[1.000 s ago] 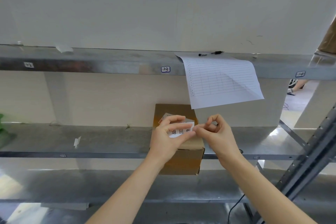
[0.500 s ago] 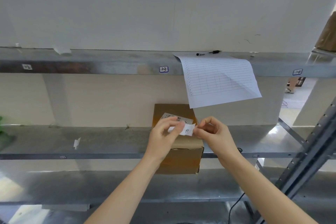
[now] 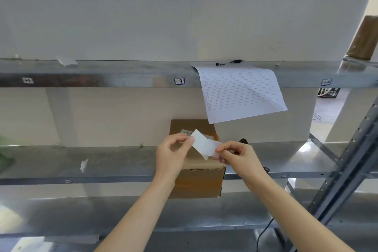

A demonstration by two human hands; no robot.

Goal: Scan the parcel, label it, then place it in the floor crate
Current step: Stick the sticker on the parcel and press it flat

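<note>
The parcel, a brown cardboard box, sits on the middle metal shelf, its front overhanging the shelf edge. A printed shipping label lies on its top. Above the box I hold a small white label between both hands. My left hand pinches its left piece, and my right hand pinches its right piece; the two pieces are spread apart in a V. A dark scanner peeks out behind my right hand. No floor crate shows in view.
A lined paper sheet hangs from the upper shelf with a black pen on top. A grey slotted upright slants at right. A brown package stands top right. A black cable runs below.
The folded label at my fingertips has been pulled open into two white pieces spread between my hands. My right hand moved slightly right; the box stayed put.
</note>
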